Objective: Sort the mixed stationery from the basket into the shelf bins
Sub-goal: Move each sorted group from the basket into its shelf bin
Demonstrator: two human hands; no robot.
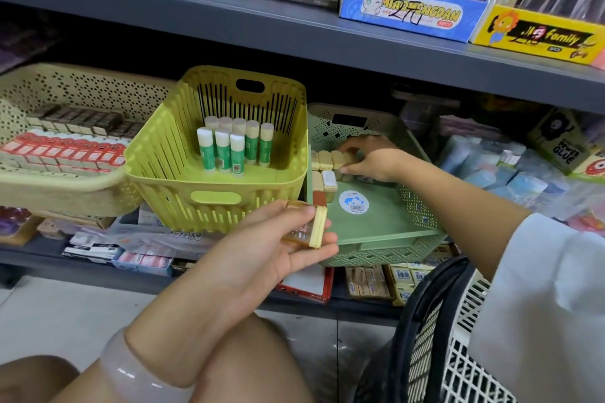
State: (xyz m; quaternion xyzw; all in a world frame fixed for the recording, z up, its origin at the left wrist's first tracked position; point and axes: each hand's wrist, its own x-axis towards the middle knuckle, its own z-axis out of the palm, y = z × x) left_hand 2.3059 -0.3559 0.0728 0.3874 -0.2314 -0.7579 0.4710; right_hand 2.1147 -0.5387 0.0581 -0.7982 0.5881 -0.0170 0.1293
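Note:
My left hand (278, 245) holds a small stack of pale yellow erasers (311, 227) in front of the shelf, thumb on top. My right hand (370, 157) reaches into the pale green bin (376, 229) and pinches one cream eraser (345, 159) in a row of several standing against the bin's left wall. The lime green bin (209, 199) beside it holds several upright green glue sticks (229, 147). The white mesh basket (458, 347) with a black rim stands at the lower right, its contents hidden by my sleeve.
A beige perforated bin (65, 183) at the left holds rows of red and dark boxes. Grey shelf boards run above and below the bins. Display boxes stand on the upper shelf (294, 26). Glue packs (510, 167) lie to the right. My knee is at the bottom.

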